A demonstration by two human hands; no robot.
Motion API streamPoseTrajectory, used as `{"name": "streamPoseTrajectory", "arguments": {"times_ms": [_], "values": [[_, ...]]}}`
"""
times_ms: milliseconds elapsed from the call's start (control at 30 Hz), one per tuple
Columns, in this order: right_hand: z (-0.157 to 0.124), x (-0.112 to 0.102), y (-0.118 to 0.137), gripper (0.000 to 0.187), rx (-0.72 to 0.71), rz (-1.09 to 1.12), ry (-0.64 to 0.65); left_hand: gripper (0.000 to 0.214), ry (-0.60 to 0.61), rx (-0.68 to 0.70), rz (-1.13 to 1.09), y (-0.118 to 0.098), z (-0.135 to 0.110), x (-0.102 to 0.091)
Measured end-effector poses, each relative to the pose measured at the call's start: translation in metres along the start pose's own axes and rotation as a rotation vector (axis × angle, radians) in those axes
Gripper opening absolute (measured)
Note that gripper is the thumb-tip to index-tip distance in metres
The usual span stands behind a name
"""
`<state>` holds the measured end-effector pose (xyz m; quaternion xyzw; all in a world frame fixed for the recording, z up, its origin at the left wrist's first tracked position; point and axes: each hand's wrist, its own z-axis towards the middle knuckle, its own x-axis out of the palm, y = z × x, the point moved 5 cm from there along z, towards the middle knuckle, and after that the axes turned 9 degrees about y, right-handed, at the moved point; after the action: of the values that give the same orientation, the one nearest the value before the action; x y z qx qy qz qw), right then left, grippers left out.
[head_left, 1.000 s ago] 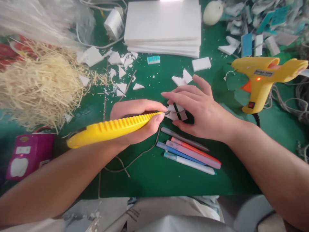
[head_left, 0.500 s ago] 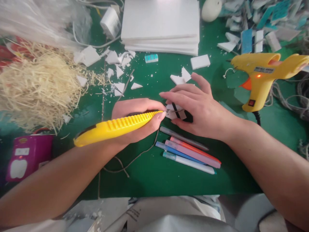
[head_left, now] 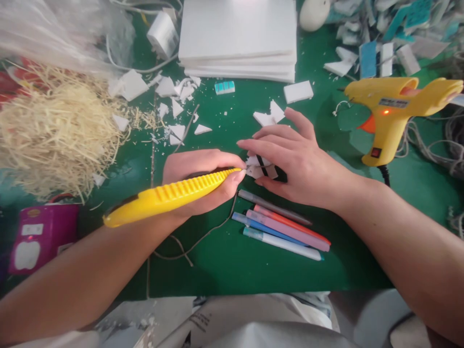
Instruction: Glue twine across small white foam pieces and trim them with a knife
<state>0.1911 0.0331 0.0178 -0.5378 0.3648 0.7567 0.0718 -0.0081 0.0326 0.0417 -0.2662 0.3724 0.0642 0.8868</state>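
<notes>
My left hand (head_left: pixel 203 176) is closed round a yellow utility knife (head_left: pixel 163 198), whose tip touches a small white foam piece (head_left: pixel 261 167) with a black stripe. My right hand (head_left: pixel 295 162) rests on that foam piece, fingers stretched out and pressing it onto the green mat (head_left: pixel 232 251). Part of the foam piece is hidden under the right fingers.
Several pens (head_left: pixel 282 227) lie just below my hands. A yellow glue gun (head_left: pixel 395 108) stands at the right with its light on. A stack of white foam sheets (head_left: pixel 239 38) sits at the back, straw (head_left: pixel 58 130) at the left, a purple box (head_left: pixel 39 237) at lower left, foam scraps around.
Both hands have stayed together on the foam piece; the knife handle has shifted only slightly. The view moved a little.
</notes>
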Motion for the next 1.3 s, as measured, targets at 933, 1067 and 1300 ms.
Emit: {"name": "streamPoseTrajectory", "arguments": {"times_ms": [933,1067,1300], "values": [[0.0,0.001,0.002,0.053,-0.024,-0.05,0.008,0.017,0.198,-0.387,0.102,-0.012,-0.011,0.002],[-0.002,-0.002,0.004,0.057,-0.044,-0.059,0.012,0.018,0.193,-0.399,0.126,-0.012,-0.012,0.001],[-0.002,-0.003,0.01,0.05,-0.06,-0.184,-0.045,0.019,0.143,-0.49,0.118,-0.012,-0.012,-0.002]]}}
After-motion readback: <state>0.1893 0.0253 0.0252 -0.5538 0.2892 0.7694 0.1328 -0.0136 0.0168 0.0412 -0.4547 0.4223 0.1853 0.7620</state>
